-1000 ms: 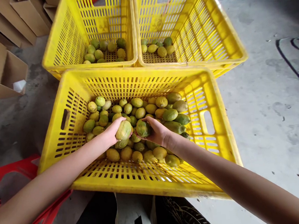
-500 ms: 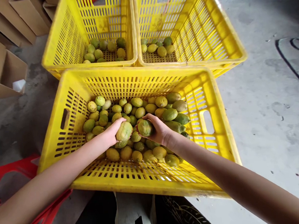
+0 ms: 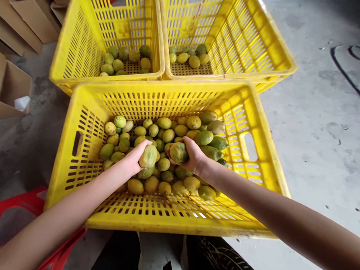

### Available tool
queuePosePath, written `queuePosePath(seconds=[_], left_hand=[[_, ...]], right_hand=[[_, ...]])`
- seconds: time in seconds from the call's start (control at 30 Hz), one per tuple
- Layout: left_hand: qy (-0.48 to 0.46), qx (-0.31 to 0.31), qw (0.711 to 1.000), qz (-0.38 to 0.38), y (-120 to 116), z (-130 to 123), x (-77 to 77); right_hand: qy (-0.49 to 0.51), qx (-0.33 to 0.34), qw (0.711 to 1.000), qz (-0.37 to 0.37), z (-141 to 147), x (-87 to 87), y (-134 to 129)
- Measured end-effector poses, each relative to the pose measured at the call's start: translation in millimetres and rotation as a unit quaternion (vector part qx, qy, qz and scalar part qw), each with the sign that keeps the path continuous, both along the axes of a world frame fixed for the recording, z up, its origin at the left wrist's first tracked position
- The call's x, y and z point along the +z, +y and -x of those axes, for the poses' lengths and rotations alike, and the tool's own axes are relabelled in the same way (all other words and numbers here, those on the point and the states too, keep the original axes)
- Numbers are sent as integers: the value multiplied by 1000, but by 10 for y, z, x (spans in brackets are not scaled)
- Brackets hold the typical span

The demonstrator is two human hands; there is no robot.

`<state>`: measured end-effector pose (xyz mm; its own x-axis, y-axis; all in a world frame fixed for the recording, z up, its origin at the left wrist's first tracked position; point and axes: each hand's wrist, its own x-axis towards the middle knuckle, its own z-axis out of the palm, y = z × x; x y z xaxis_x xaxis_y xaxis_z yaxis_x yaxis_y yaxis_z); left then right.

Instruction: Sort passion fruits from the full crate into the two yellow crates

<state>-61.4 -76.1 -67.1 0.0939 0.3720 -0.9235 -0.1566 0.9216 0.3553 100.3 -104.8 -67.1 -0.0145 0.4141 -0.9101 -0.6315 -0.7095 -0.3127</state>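
Yellow-green fruit [image 3: 148, 156] sits in the left hand [image 3: 135, 159], and that hand is wrapped around it. A darker green fruit [image 3: 178, 152] sits in the right hand [image 3: 194, 155], which is wrapped around it too. The two hands are near each other but do not touch. Both are inside a big yellow crate [image 3: 175, 228], over a pile of fruit [image 3: 168, 135]. Long green fruits [image 3: 220, 143] lie just right of the right hand. Past the left hand is a second crate [image 3: 108, 79], and past the right hand is a third crate [image 3: 252, 48]. Each has some fruit low inside. Well to the right of the right hand, a black cord [image 3: 354, 88] lies on the floor [image 3: 313, 148].
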Motion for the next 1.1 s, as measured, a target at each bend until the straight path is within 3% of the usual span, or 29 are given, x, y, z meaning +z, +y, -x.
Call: queuePosePath(seconds=[0.1,0.33,0.53,0.7,0.93,1.1], left_hand=[[28,-11,999,17,13,5,-1],[-11,-32,998,43,6,-11,25],[6,-71,997,-16,1,-3,1],[6,-45,998,-48,-29,-30,4],[15,1,1000,26,18,-11,40],[-7,-19,999,32,17,7,-16]], right_hand=[[4,6,1000,1,-2,-6,-4],[0,39,999,-8,11,51,-7],[10,8,1000,4,23,54,-3],[4,-1,1000,5,20,6,-6],[3,-2,1000,3,14,-19,-2],[13,19,1000,7,14,29,-6]])
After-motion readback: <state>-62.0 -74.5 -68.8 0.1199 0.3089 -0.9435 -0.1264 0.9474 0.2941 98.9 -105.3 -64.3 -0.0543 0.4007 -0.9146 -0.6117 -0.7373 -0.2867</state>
